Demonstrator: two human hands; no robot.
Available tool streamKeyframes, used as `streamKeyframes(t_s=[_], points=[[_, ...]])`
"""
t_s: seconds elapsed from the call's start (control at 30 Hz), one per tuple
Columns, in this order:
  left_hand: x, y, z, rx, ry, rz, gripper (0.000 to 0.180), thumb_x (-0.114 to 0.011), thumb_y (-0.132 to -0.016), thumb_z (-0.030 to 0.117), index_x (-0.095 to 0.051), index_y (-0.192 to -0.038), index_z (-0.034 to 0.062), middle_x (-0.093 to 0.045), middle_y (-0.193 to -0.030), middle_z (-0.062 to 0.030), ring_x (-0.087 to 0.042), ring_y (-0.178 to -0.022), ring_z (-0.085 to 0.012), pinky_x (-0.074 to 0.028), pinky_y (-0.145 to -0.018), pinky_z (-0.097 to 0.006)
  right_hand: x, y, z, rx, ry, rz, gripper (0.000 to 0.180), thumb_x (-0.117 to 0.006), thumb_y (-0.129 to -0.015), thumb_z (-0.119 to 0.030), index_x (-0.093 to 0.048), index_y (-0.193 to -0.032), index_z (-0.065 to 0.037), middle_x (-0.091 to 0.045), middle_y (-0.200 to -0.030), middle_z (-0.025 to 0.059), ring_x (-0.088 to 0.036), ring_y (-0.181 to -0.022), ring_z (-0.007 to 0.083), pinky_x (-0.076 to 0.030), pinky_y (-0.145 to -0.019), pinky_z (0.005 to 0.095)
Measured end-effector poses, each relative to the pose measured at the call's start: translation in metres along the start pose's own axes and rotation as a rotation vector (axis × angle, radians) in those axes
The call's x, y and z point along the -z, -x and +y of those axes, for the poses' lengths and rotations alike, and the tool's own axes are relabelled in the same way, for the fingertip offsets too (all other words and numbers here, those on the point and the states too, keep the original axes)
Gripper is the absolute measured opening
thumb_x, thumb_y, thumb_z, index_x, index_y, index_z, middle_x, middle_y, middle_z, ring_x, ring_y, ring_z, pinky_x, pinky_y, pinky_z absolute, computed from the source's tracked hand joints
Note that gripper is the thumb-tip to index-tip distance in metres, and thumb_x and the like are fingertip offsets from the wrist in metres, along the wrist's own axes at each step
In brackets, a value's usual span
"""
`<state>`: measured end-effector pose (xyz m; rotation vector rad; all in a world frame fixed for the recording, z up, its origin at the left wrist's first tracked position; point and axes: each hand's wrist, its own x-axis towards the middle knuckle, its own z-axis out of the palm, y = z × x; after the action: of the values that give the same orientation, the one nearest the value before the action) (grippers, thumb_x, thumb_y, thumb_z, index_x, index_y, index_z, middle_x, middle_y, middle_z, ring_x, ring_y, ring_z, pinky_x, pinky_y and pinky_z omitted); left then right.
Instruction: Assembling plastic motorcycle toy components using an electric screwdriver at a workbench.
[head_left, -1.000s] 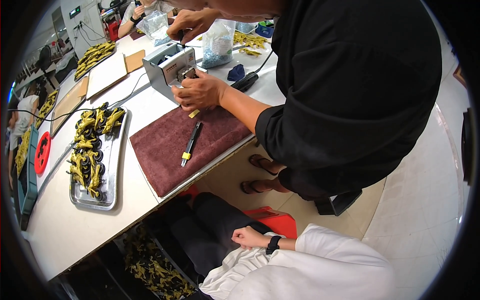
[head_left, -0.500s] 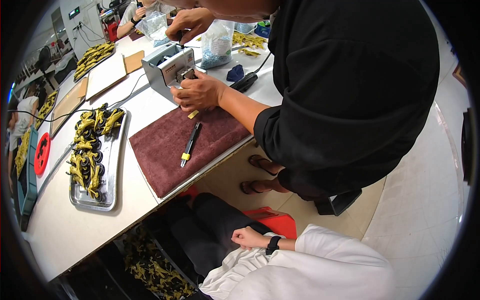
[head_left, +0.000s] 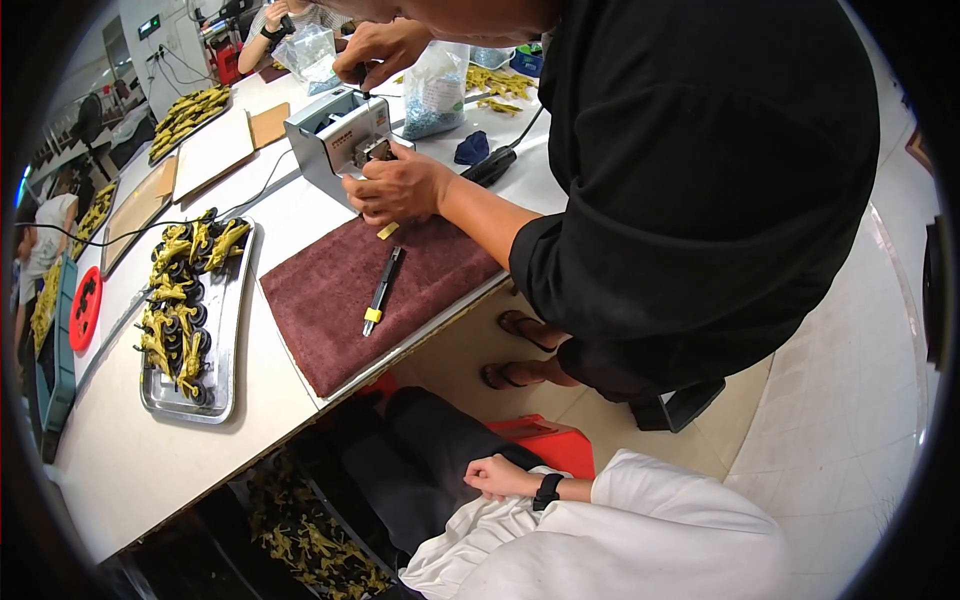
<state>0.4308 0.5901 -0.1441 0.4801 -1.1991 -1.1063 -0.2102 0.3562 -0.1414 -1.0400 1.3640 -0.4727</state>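
My right hand (head_left: 496,476), with a black watch (head_left: 547,490) on the wrist, rests on my lap over dark trousers (head_left: 420,450). Its fingers are curled in, and nothing shows in them. My left hand is out of view. Across the table corner, a standing co-worker in black works at a small silver-grey machine (head_left: 325,155). One of that person's hands (head_left: 400,187) is at the metal fitting on its front, the other (head_left: 385,48) grips a dark handle on top. A yellow-tipped utility knife (head_left: 382,290) lies on a maroon cloth (head_left: 320,290) before the machine.
A metal tray (head_left: 243,300) holds several yellow-and-black toy motorbikes (head_left: 180,310). Beyond are a red lid (head_left: 86,308), bags of blue bits (head_left: 434,95), a black corded tool (head_left: 490,165) and yellow parts (head_left: 190,115). More yellow pieces (head_left: 310,540) sit below the table; a red stool (head_left: 545,445) stands nearby.
The co-worker's hands stay at the machine with hardly any shift. At the far end, another person's hand has risen slightly. My right hand has not moved.
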Motion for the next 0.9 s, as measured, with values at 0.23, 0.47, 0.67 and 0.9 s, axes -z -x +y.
streamKeyframes(t_s=[0.23, 0.47, 0.67, 0.9], points=[[0.012, 0.011, 0.003, 0.008, -0.025, 0.005, 0.041, -0.066, -0.085, 0.023, -0.052, -0.119, 0.0037, -0.05, -0.092, -0.0106, -0.051, -0.091, -0.0214, -0.043, -0.077, -0.033, -0.001, -0.001, 0.0, 0.007, 0.0, -0.001, 0.022, -0.057, -0.093, -0.021, -0.065, -0.091, 0.0, -0.063, -0.058, 0.0075, -0.057, -0.04, 0.0117, -0.044, -0.039, 0.025], [0.024, 0.02, 0.01, 0.011, -0.062, 0.01, 0.042, -0.066, -0.085, 0.022, -0.051, -0.119, 0.0034, -0.051, -0.093, -0.0111, -0.051, -0.091, -0.0215, -0.043, -0.077, -0.033, -0.001, 0.0, 0.001, 0.002, -0.032, 0.006, 0.021, -0.056, -0.093, -0.019, -0.063, -0.088, 0.001, -0.062, -0.057, 0.007, -0.057, -0.041, 0.0119, -0.044, -0.038, 0.0254], [0.032, 0.028, 0.01, 0.018, -0.08, 0.013, 0.042, -0.066, -0.086, 0.022, -0.051, -0.12, 0.0031, -0.051, -0.094, -0.0115, -0.052, -0.092, -0.0217, -0.043, -0.077, -0.033, -0.001, 0.0, 0.002, 0.013, -0.035, 0.006, 0.021, -0.056, -0.093, -0.018, -0.063, -0.088, 0.001, -0.062, -0.058, 0.0076, -0.057, -0.041, 0.0122, -0.044, -0.038, 0.0254], [0.041, 0.037, 0.006, 0.024, -0.099, 0.021, 0.043, -0.065, -0.086, 0.022, -0.05, -0.121, 0.0028, -0.051, -0.095, -0.012, -0.052, -0.092, -0.0218, -0.043, -0.078, -0.033, -0.001, -0.001, 0.002, 0.014, -0.019, 0.007, 0.02, -0.056, -0.092, -0.017, -0.064, -0.089, 0.001, -0.062, -0.058, 0.0074, -0.057, -0.041, 0.0121, -0.044, -0.038, 0.0254]])
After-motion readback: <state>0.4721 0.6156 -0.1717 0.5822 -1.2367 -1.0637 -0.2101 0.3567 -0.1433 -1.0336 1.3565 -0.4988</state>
